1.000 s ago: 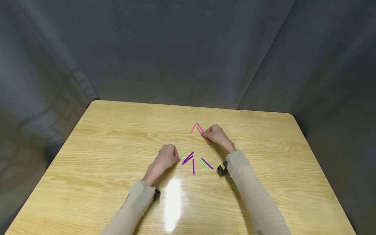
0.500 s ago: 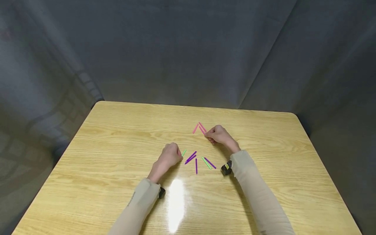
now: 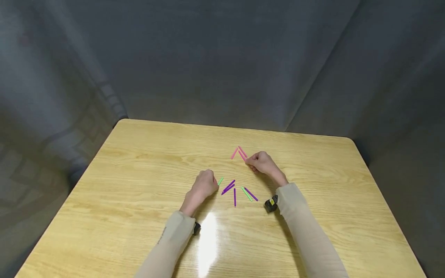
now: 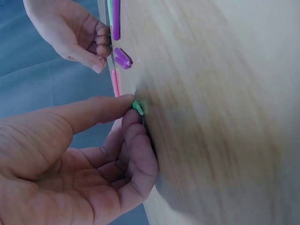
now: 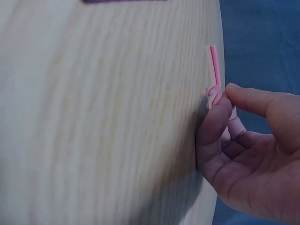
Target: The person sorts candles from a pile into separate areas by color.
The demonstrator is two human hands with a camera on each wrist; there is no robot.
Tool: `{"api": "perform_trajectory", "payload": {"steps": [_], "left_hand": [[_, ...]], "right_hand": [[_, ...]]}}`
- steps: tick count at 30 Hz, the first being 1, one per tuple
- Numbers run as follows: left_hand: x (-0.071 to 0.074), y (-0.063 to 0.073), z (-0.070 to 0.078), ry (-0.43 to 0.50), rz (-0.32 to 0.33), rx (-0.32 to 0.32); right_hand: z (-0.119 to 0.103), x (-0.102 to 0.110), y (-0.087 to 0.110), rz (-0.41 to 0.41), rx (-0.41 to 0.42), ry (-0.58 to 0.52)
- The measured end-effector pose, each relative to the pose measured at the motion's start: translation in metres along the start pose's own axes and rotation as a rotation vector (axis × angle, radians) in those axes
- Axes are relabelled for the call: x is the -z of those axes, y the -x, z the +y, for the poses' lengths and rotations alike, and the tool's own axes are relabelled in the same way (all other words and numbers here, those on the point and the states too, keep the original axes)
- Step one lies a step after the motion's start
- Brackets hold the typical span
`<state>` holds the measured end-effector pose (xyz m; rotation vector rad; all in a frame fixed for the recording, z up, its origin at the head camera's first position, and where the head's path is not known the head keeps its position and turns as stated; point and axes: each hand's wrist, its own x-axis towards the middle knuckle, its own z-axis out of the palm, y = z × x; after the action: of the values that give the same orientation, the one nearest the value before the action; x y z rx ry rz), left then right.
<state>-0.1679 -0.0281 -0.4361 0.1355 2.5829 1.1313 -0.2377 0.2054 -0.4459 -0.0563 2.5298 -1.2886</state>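
My left hand [image 3: 205,183] pinches a short, thin green stick [image 3: 220,181] between thumb and fingertips, close over the wooden table. The left wrist view shows that green stick [image 4: 137,106] end-on at the fingertips. Farther back and to the right, my right hand [image 3: 262,162] pinches the near end of a pink stick [image 3: 242,155]. Beside it lies another slanted pink stick [image 3: 243,151], and a third pink stick [image 3: 234,153] leans the opposite way, so they form a peak. In the right wrist view a pink stick [image 5: 215,68] extends beyond my fingertips.
Between my hands lie two crossing purple sticks [image 3: 228,186], an upright-pointing purple stick [image 3: 235,197], and a slanted purple stick [image 3: 251,194] beside a green stick [image 3: 246,194]. Grey curtains [image 3: 208,65] hang behind the table [image 3: 156,154] and at its sides.
The whole head view has shifted slightly, moving the table and sticks rightward. The left-hand green stick has turned a little, while both hands keep their pinch in nearly the same places.
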Motion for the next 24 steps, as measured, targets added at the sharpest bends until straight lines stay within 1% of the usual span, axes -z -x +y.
{"api": "perform_trajectory", "payload": {"steps": [4,7,10,14,17,21,24], "left_hand": [[0.001,0.000,-0.004,0.014,0.020,0.034],[0.002,0.000,-0.006,0.011,0.032,0.041],[0.003,0.000,-0.008,-0.010,0.048,0.040],[0.006,-0.001,-0.008,-0.018,0.048,0.035],[0.007,-0.002,-0.008,0.005,0.033,0.048],[0.009,-0.003,-0.009,0.028,0.017,0.076],[0.010,-0.004,-0.009,0.026,0.025,0.077]], "right_hand": [[0.002,-0.003,0.004,-0.031,0.012,0.004],[0.003,-0.006,0.007,-0.052,0.010,-0.022],[0.006,-0.007,0.011,-0.048,0.018,-0.033],[0.008,-0.008,0.019,-0.018,0.042,-0.002],[0.008,-0.011,0.027,-0.008,0.052,0.011],[0.006,-0.017,0.039,-0.034,0.052,0.015],[0.004,-0.020,0.048,-0.048,0.058,0.014]]}}
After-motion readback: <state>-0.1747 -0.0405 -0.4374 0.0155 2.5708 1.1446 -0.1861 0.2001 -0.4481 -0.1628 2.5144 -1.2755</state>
